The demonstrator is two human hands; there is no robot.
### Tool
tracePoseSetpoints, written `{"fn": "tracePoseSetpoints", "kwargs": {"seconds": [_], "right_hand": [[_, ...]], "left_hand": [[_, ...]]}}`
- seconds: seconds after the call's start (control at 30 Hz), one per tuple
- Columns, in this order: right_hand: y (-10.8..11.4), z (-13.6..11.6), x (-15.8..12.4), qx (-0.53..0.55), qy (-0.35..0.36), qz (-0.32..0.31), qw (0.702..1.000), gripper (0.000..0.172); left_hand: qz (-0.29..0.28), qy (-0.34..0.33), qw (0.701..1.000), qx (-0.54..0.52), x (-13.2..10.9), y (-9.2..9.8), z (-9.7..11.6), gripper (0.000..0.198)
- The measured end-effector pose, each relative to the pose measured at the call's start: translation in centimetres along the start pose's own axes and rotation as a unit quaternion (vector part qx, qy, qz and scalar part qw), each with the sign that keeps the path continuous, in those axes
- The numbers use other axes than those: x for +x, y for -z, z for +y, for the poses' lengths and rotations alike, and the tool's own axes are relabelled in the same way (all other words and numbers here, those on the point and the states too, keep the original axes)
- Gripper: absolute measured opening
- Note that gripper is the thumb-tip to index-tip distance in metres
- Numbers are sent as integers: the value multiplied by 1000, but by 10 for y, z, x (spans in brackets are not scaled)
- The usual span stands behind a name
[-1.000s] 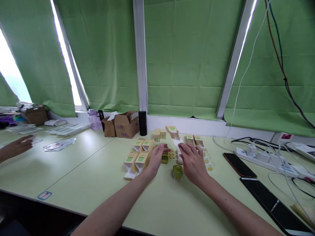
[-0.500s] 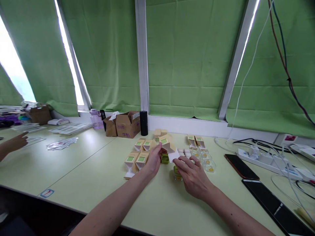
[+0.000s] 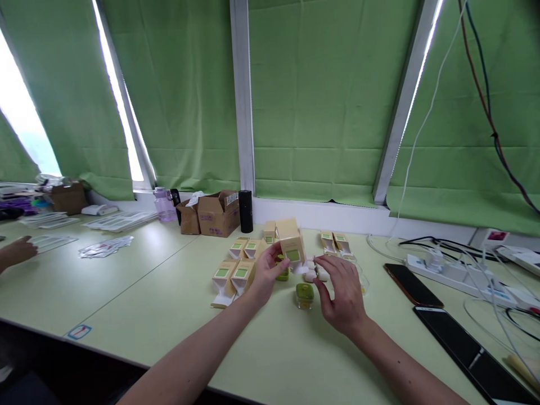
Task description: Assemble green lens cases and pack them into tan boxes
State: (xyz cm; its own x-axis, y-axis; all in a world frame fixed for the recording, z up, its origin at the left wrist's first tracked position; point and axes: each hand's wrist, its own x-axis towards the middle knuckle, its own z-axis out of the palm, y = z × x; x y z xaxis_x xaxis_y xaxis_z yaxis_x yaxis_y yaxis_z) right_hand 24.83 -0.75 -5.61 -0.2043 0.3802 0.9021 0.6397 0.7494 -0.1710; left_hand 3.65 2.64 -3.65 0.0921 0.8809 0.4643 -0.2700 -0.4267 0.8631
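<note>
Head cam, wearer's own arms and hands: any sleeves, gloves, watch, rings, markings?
Both are bare. The left hand and right hand wear no gloves, and no rings show. The left forearm and right forearm carry no sleeve, watch or band down to the frame's lower edge. No cables or markings on them.

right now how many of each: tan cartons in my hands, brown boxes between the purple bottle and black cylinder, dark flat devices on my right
tan carton in the left hand: 1
brown boxes: 2
dark flat devices: 2
total: 5
</note>
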Motion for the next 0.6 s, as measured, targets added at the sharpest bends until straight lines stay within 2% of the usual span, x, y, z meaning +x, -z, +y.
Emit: {"fn": "tracePoseSetpoints", "kwargs": {"seconds": [0.2, 0.4, 0.5, 0.6], "right_hand": [[-2, 1, 4, -8, -17, 35, 999, 57], [-5, 4, 0, 31, -33, 10, 999, 63], [-4, 3, 0, 46, -16, 12, 999, 63], [-2, 1, 1, 44, 12, 18, 999, 65]], "left_hand": [[-21, -94, 986, 136, -7, 1, -7, 59], [-91, -223, 930, 278, -17, -10, 9, 51], [-85, -286, 903, 310, -18, -11, 11, 51], [-56, -333, 876, 345, -18, -10, 7, 45]]}}
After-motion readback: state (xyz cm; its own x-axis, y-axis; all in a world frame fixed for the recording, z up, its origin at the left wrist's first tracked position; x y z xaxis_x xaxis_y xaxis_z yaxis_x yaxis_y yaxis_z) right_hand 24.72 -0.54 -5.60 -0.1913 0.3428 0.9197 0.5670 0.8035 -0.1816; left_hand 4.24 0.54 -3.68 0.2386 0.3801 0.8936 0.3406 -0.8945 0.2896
